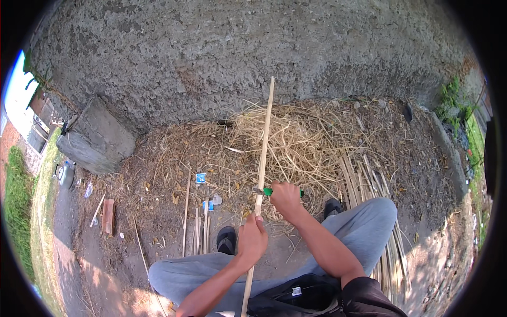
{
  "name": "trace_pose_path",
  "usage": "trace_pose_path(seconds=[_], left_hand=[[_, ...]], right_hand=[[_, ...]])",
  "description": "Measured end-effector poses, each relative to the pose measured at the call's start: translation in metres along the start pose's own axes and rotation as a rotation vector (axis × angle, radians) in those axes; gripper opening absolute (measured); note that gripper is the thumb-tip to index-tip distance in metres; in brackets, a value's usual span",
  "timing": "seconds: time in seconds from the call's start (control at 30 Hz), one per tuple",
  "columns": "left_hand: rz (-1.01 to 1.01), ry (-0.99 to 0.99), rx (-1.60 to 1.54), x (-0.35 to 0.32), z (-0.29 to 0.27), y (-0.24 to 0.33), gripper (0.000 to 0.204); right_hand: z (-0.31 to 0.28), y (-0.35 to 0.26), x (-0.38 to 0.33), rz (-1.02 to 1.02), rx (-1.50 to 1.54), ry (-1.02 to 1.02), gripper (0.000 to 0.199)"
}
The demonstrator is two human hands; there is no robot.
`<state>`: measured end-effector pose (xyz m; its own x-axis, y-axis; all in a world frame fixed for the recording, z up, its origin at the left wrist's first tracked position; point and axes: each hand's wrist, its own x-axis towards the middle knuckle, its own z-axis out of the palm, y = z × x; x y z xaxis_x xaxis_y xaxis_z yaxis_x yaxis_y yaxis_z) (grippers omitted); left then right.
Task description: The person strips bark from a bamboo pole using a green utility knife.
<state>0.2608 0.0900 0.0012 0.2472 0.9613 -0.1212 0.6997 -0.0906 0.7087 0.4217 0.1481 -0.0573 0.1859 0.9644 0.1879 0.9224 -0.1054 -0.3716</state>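
A long, pale, split strip that looks like bamboo [265,137] runs from my lap up toward the wall. My left hand [252,240] is closed around its lower part, between my knees. Just above and to the right, my right hand [287,201] grips the green handle of a knife [268,192]. The knife's short dark blade lies across the strip, touching it. Most of the handle is hidden by my fingers.
A heap of curly shavings [296,142] lies beyond my feet, before a rough grey wall [253,58]. Several long strips [391,243] lie by my right leg, more strips [197,232] on the left. A concrete block [97,137] and a brick [108,216] are farther left.
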Motion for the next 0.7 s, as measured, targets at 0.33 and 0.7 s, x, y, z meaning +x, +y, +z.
trace_pose_path(seconds=[0.33, 0.7], left_hand=[[-0.007, 0.032, -0.031, -0.001, -0.010, 0.011, 0.019], [-0.007, 0.064, -0.037, -0.001, -0.014, 0.017, 0.021]], right_hand=[[0.003, -0.001, 0.021, 0.040, 0.038, 0.060, 0.012], [-0.003, -0.001, 0.039, -0.012, 0.070, 0.118, 0.013]])
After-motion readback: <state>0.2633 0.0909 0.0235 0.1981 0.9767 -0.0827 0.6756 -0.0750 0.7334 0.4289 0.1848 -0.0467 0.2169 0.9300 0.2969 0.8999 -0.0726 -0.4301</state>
